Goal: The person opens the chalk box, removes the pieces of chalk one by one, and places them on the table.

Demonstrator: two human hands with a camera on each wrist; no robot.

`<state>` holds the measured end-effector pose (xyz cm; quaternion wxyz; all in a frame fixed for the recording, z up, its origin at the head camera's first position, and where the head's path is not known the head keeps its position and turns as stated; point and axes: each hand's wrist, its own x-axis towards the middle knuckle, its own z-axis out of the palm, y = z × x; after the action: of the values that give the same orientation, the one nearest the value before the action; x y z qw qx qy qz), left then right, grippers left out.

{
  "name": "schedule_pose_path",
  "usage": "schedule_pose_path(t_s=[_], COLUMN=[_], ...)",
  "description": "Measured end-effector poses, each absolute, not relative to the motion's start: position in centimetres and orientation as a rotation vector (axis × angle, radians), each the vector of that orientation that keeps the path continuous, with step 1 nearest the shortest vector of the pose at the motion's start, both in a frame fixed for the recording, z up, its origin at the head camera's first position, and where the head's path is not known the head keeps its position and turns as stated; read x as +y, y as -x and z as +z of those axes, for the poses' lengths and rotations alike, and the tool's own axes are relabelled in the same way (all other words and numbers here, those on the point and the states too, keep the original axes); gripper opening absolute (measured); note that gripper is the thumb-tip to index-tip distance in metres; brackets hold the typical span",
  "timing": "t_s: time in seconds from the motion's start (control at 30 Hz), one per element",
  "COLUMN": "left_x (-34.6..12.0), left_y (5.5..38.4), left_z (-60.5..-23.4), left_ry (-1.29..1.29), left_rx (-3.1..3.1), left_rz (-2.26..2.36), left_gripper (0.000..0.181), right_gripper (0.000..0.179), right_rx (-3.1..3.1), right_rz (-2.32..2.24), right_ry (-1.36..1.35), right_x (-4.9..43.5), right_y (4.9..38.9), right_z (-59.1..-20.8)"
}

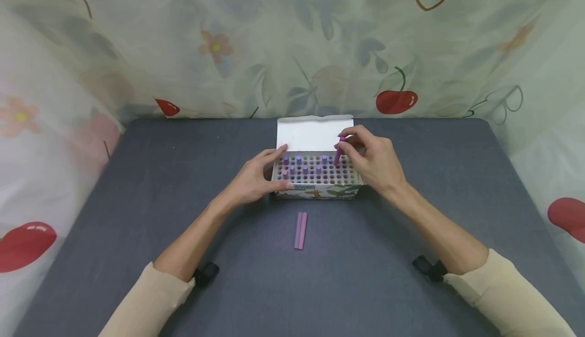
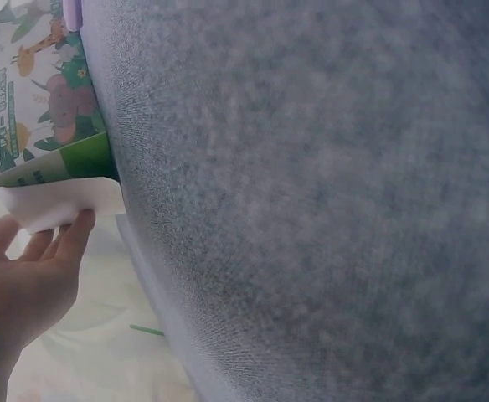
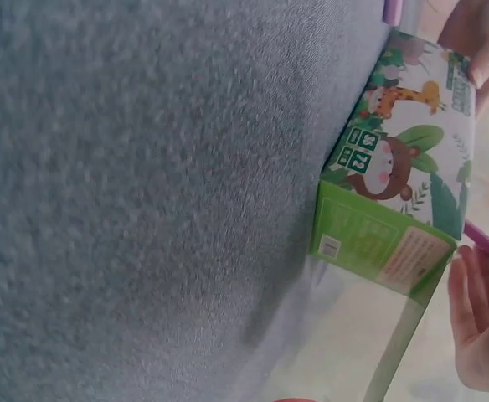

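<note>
A printed cardboard box [image 1: 315, 192] stands on the table, its white lid [image 1: 314, 132] raised at the back. Inside is a tray of round holes, several with lilac or pink stick ends [image 1: 305, 169] poking up. My left hand [image 1: 249, 179] grips the box's left end, thumb at the front edge and index finger at the back by the lid. A slim purple stick [image 1: 338, 155] is pinched between the thumb and fingers of my right hand [image 1: 378, 160], its lower end right at the tray's right half. The right wrist view shows this stick [image 3: 486, 240] at the box's top edge.
Two slim pinkish-purple sticks [image 1: 300, 230] lie side by side in front of the box. A green side panel [image 3: 378, 239] shows at the box's right end. The dark grey table [image 1: 183, 159] ends at a patterned cloth curtain [image 1: 274, 47] behind.
</note>
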<state>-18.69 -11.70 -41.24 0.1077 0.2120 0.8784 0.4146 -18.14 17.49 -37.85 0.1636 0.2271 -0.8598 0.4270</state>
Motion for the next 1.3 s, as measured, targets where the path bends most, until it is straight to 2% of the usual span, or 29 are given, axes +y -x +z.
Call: schedule_pose_path(t_s=[0.6,1.3], left_x=[-11.5,-11.5], left_y=[18.7,18.7], left_z=[-41.1,-40.9], left_ry=[-0.62,-0.593], left_rx=[2.583,2.598], left_rz=[1.229,1.187], left_gripper=[0.09,0.089], right_gripper=[0.024,0.026], right_rx=[-2.459,-2.551], right_rz=[1.785,2.145], right_ry=[-0.409,-0.356], right_x=[17.3,15.9], right_y=[15.4,13.1], right_z=[-37.4,-38.7])
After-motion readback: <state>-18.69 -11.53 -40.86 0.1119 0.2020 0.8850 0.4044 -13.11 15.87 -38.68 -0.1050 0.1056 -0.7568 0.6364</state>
